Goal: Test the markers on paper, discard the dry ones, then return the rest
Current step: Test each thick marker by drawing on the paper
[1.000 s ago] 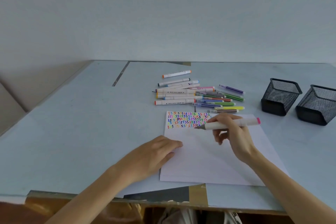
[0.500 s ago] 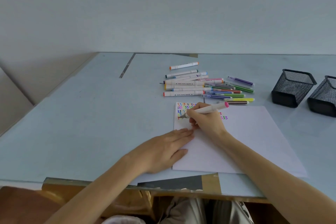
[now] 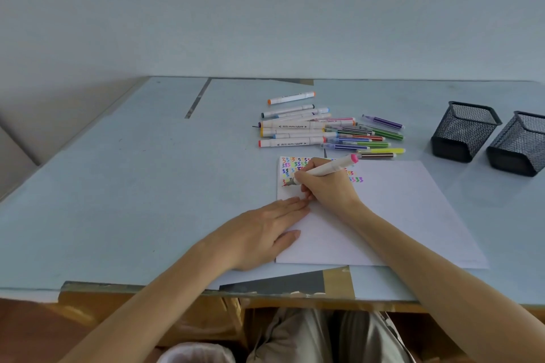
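Right hand (image 3: 327,188): fingers curled round a white-barrelled marker with a pink end cap (image 3: 326,169), pinching it low on the barrel; grey nib down on the upper left corner of the white sheet of paper (image 3: 398,215), pink end tilted up and to the right. Under and around the nib, rows of small squiggles in many colours (image 3: 290,165), more of them showing just right of the hand.

Left hand (image 3: 262,230): flat, palm down, fingers straight and close together, fingertips on the left edge of the paper, thumb also on the sheet; heel of the hand on the pale blue worktop (image 3: 118,200). Tips of the left fingers just beside the right hand, perhaps touching; cannot tell which.

Behind the paper, a loose heap of markers (image 3: 330,134) lying on the worktop: thick white-barrelled ones to the left, thin coloured ones in green, purple, blue, red and yellow to the right. One white marker with orange ends (image 3: 291,97) lying apart, further back. A thin dark-striped marker (image 3: 377,155) just beside the paper's far edge.

At the right, two black wire-mesh pen holders (image 3: 464,131) side by side, well apart from the heap, the right one partly cut off by the frame edge. Below the near worktop edge, legs in light grey trousers (image 3: 324,339).
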